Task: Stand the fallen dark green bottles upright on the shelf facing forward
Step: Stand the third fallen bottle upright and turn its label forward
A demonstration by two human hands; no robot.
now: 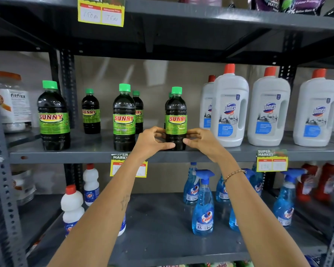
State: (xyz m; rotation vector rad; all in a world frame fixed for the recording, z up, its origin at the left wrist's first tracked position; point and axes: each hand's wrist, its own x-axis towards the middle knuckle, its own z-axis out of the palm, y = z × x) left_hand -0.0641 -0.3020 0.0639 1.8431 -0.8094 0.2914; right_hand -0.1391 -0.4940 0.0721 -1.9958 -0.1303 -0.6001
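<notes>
**Both hands around an upright green-capped bottle**

A dark green bottle full of dark liquid stands upright at the front edge of the grey metal shelf, label facing forward. The left hand and right hand each grip its lower body. Four matching bottles stand upright further left. White jugs stand to the right.

Right of middle shelf: four white Domex jugs with red caps, upright, labels forward.
Far left: fitfizz jar, orange lid.
Lower shelf, right: blue Colin spray bottles, upright, grouped.
Lower shelf, left: white red-capped bottles.
Far right below: red bottles, blurred.
Shelf edges: yellow price tags.
</notes>
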